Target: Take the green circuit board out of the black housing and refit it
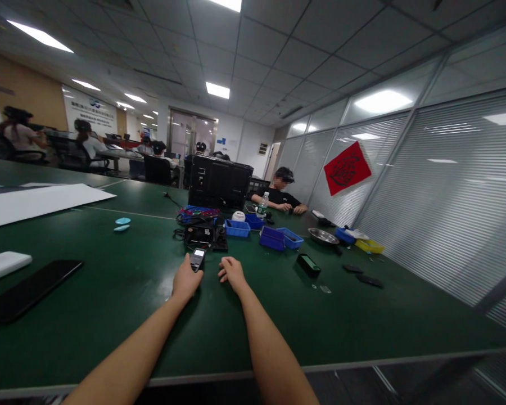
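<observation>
My left hand [186,279] rests on the green table [109,298] and its fingers are wrapped round a small black device with a lit screen [197,259]. My right hand [232,272] lies just to the right of it, knuckles up, fingers curled loosely on the tabletop with nothing in them. Straight beyond the device sits a black gadget with tangled cables [200,233].
Several blue bins [272,237], a metal bowl [322,236], a yellow tray [369,246] and a dark green case [308,265] lie ahead. A black phone [27,289] and white slab [3,264] lie left. A large black case [219,181] stands behind; a person sits beyond it.
</observation>
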`<state>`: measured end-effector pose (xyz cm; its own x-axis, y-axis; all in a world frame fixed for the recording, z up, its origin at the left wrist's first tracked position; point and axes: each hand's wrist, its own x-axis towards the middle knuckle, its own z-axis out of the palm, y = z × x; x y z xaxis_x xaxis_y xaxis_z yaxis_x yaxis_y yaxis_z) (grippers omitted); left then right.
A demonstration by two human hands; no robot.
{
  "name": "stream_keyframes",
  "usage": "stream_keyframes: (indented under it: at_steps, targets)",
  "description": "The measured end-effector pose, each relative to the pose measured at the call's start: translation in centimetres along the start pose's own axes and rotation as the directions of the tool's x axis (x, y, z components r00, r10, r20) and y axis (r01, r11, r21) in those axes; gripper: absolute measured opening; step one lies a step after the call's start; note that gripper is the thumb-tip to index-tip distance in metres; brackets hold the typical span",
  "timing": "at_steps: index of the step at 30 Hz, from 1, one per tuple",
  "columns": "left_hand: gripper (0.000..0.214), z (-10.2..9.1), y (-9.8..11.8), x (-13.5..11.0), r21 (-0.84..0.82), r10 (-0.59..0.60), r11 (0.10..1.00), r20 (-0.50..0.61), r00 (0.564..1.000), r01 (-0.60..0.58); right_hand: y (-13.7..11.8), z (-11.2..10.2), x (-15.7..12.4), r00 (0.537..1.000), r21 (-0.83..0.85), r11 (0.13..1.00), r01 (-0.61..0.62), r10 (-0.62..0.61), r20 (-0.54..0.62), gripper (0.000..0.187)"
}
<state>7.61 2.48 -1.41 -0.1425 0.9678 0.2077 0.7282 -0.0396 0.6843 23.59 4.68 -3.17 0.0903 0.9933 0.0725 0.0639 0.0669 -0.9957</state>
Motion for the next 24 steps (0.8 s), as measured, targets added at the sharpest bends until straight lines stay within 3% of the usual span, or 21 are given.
stream_keyframes:
  at_steps: [9, 13, 18, 21, 24]
  targets:
    - [0.081, -4.8, -3.4, 2.1, 0.060, -0.171, 0.981, -0.149, 0.974, 0.182, -0.1, -0.5, -0.4, 0.999, 0.021, 1.000, 0.015, -0.016, 0.046, 0.022]
    - [0.085, -8.1, -6.1, 3.3, 0.073, -0.265, 0.956, -0.212, 0.941, 0.285, -0.3, -0.5, -0.5, 0.999, 0.024, 1.000, 0.010, -0.011, 0.051, 0.021]
    - [0.081, -11.9, -9.2, 4.5, 0.094, -0.295, 0.933, -0.345, 0.891, 0.346, -0.4, -0.5, -0.4, 0.999, 0.069, 0.998, -0.010, 0.007, 0.046, 0.018]
    - [0.085, -12.7, -9.9, 4.7, 0.068, -0.317, 0.922, -0.430, 0.846, 0.380, -0.5, -0.8, -0.3, 0.999, 0.144, 0.989, -0.045, 0.041, 0.027, 0.016]
    - [0.089, -12.8, -10.0, 4.8, 0.039, -0.318, 0.927, -0.443, 0.838, 0.372, -0.9, -1.3, -0.2, 0.994, 0.199, 0.978, -0.066, 0.081, -0.067, 0.014]
